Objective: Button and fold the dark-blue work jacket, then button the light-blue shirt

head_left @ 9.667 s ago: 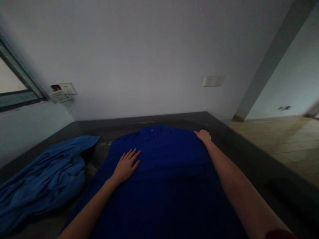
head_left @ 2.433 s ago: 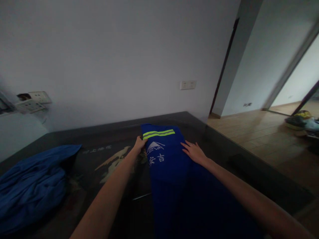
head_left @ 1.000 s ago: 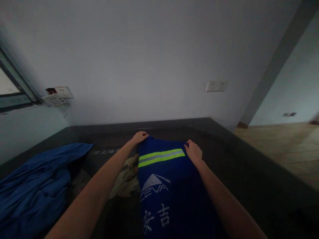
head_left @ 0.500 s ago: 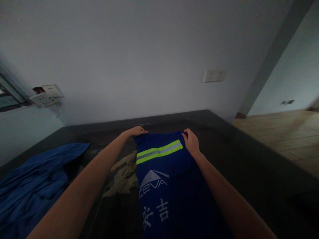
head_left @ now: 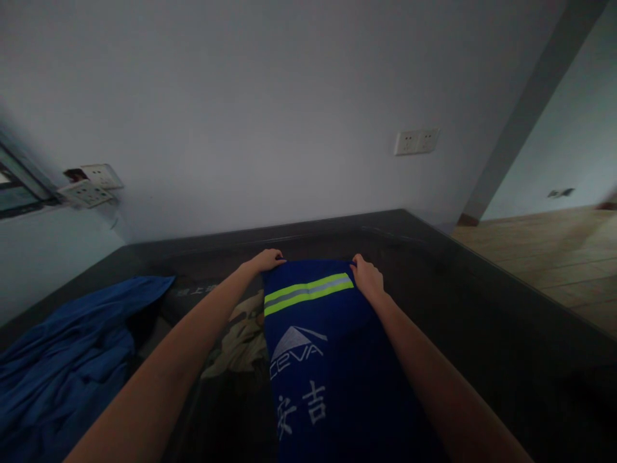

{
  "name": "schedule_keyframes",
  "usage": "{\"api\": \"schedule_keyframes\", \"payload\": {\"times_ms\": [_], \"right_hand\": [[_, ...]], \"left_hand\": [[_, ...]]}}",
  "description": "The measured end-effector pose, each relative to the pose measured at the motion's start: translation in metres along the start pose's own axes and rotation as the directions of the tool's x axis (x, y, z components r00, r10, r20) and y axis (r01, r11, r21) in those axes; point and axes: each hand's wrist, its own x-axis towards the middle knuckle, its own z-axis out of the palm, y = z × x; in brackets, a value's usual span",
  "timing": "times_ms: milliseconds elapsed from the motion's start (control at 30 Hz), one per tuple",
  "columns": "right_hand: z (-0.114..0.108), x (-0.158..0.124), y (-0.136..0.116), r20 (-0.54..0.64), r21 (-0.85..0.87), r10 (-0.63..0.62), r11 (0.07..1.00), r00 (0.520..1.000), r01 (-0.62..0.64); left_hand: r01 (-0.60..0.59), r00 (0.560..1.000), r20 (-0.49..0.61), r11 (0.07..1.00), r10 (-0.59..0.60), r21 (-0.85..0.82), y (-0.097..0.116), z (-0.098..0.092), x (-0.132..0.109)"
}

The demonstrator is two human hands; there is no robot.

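The left hand (head_left: 267, 259) pinches the far left corner of a folded dark-blue garment (head_left: 340, 341) between thumb and fingers, and the right hand (head_left: 368, 278) grips its far right corner. The garment's far edge runs nearly straight between the two hands, and the rest extends from them toward the wearer, over the dark table (head_left: 463, 308). Just below the hands a yellow-green band with a grey centre (head_left: 308, 293) crosses the cloth at a slight slant. Nearer the wearer come a white peaked logo reading "CEVA" (head_left: 296, 352) and two white Chinese characters (head_left: 301, 408). The lowest part is too dark to make out. Well left of the left hand lies a crumpled blue cloth (head_left: 81, 341).
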Motion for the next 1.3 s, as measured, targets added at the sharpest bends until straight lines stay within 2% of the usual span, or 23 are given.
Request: {"api": "schedule_keyframes", "payload": {"times_ms": [200,300,500,667,767,900,1000,1100,1167,1233,1300], "right_hand": [[-0.002,-0.003,-0.003,-0.012,0.008,-0.005,1.000,1.000,0.005],[-0.004,-0.003,-0.004,-0.029,0.012,0.006,1.000,1.000,-0.006],[-0.003,0.002,0.001,-0.019,0.102,0.042,0.994,0.999,-0.040],[0.006,0.011,0.012,-0.131,0.262,0.068,0.965,0.989,-0.032],[0.011,0.018,0.018,-0.237,0.425,0.041,0.903,0.971,0.066],[0.014,0.025,0.023,-0.331,0.618,0.018,0.759,0.943,0.203],[0.012,0.029,0.024,-0.333,0.731,0.001,0.632,0.943,0.257],[0.011,0.031,0.026,-0.313,0.803,-0.017,0.530,0.950,0.274],[0.013,0.030,0.027,-0.307,0.770,-0.024,0.581,0.951,0.263],[0.016,0.027,0.028,-0.304,0.649,-0.053,0.719,0.951,0.247],[0.020,0.025,0.027,-0.289,0.526,-0.086,0.818,0.953,0.233]], "left_hand": [[0.128,0.991,0.023,0.987,-0.131,0.101,-0.011,0.002,0.003],[0.132,0.988,0.067,0.985,-0.139,0.108,-0.012,-0.002,0.005],[-0.046,0.996,0.078,0.999,0.044,0.013,-0.007,-0.014,0.001],[-0.180,0.983,0.018,0.982,0.182,-0.057,-0.001,-0.028,-0.005],[-0.261,0.965,0.005,0.959,0.263,-0.108,0.007,-0.041,-0.012],[-0.367,0.926,0.030,0.916,0.376,-0.162,0.021,-0.058,-0.021],[-0.320,0.943,0.044,0.933,0.331,-0.164,0.029,-0.066,-0.024],[-0.295,0.955,-0.039,0.953,0.293,-0.070,0.032,-0.068,-0.021],[-0.276,0.955,-0.107,0.961,0.277,0.025,0.033,-0.065,-0.015],[-0.249,0.952,-0.160,0.964,0.261,0.092,0.033,-0.054,-0.010],[-0.208,0.953,-0.191,0.967,0.234,0.144,0.032,-0.036,-0.007]]}}
